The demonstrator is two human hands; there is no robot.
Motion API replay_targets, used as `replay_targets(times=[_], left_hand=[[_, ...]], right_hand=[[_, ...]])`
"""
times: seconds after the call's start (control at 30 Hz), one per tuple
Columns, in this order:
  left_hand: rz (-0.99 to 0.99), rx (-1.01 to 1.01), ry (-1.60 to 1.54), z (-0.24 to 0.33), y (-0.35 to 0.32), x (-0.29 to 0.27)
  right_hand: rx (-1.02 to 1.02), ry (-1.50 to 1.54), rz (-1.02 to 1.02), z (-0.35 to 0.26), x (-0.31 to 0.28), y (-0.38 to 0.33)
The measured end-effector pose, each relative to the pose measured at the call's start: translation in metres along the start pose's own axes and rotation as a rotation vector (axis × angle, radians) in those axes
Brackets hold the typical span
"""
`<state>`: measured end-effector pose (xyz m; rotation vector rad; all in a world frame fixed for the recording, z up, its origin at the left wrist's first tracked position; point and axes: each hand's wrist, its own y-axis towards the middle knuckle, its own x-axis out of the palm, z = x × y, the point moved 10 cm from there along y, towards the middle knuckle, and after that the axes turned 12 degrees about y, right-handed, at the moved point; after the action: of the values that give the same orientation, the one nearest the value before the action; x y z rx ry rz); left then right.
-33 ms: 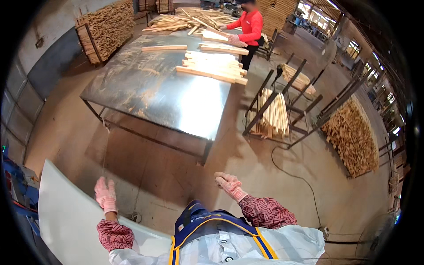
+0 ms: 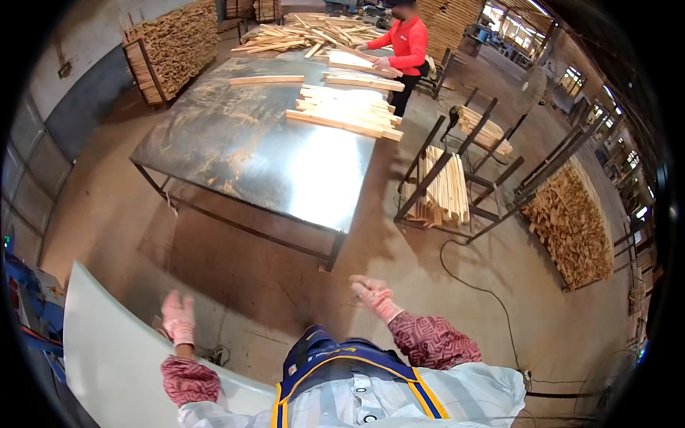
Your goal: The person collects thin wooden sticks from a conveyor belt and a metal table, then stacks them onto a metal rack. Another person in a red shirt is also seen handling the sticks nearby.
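My left hand (image 2: pixel 178 318), in a pink glove, is raised with its fingers apart and holds nothing. It hovers just past the upper edge of a large white curved sheet (image 2: pixel 107 364) at the lower left. My right hand (image 2: pixel 371 292), also gloved in pink, reaches forward over the concrete floor, open and empty. Ahead of both hands stands a big metal-topped table (image 2: pixel 235 153). Stacks of light wooden slats (image 2: pixel 344 110) lie on its far right part.
A person in a red top (image 2: pixel 407 44) handles slats at the table's far end. A dark metal rack with slats (image 2: pixel 446 187) stands to the right, with a woodpile (image 2: pixel 571 225) beyond it. A black cable (image 2: pixel 479 285) runs across the floor. Stacked wood (image 2: pixel 175 44) lines the back left wall.
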<state>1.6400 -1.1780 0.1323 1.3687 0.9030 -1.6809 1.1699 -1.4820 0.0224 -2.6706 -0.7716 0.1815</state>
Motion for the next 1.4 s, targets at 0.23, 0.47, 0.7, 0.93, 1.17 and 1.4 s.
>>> replay_targets(times=[0.23, 0.47, 0.7, 0.93, 1.17, 1.4], left_hand=[[-0.586, 0.287, 0.241, 0.135, -0.013, 0.134], [-0.618, 0.316, 0.448, 0.209, -0.101, 0.257], [-0.952, -0.190, 0.132, 0.349, -0.165, 0.254], [-0.867, -0.258, 0.069, 0.403, -0.120, 0.210], [-0.553, -0.125, -0.139, 0.448, -0.084, 0.189], [-0.151, -0.392, -0.928, 0.426, -0.061, 0.110]], right_hand=[[-0.284, -0.428, 0.156, -0.098, -0.114, 0.202], [-0.282, -1.115, 0.161, -0.153, -0.181, 0.481], [-0.268, -1.493, 0.171, -0.190, -0.218, 0.644], [-0.044, -1.404, 0.105, -0.195, -0.222, 0.659], [-0.073, -0.981, -0.387, -0.180, -0.137, 0.570], [-0.395, -0.700, -0.707, -0.166, 0.009, 0.292]])
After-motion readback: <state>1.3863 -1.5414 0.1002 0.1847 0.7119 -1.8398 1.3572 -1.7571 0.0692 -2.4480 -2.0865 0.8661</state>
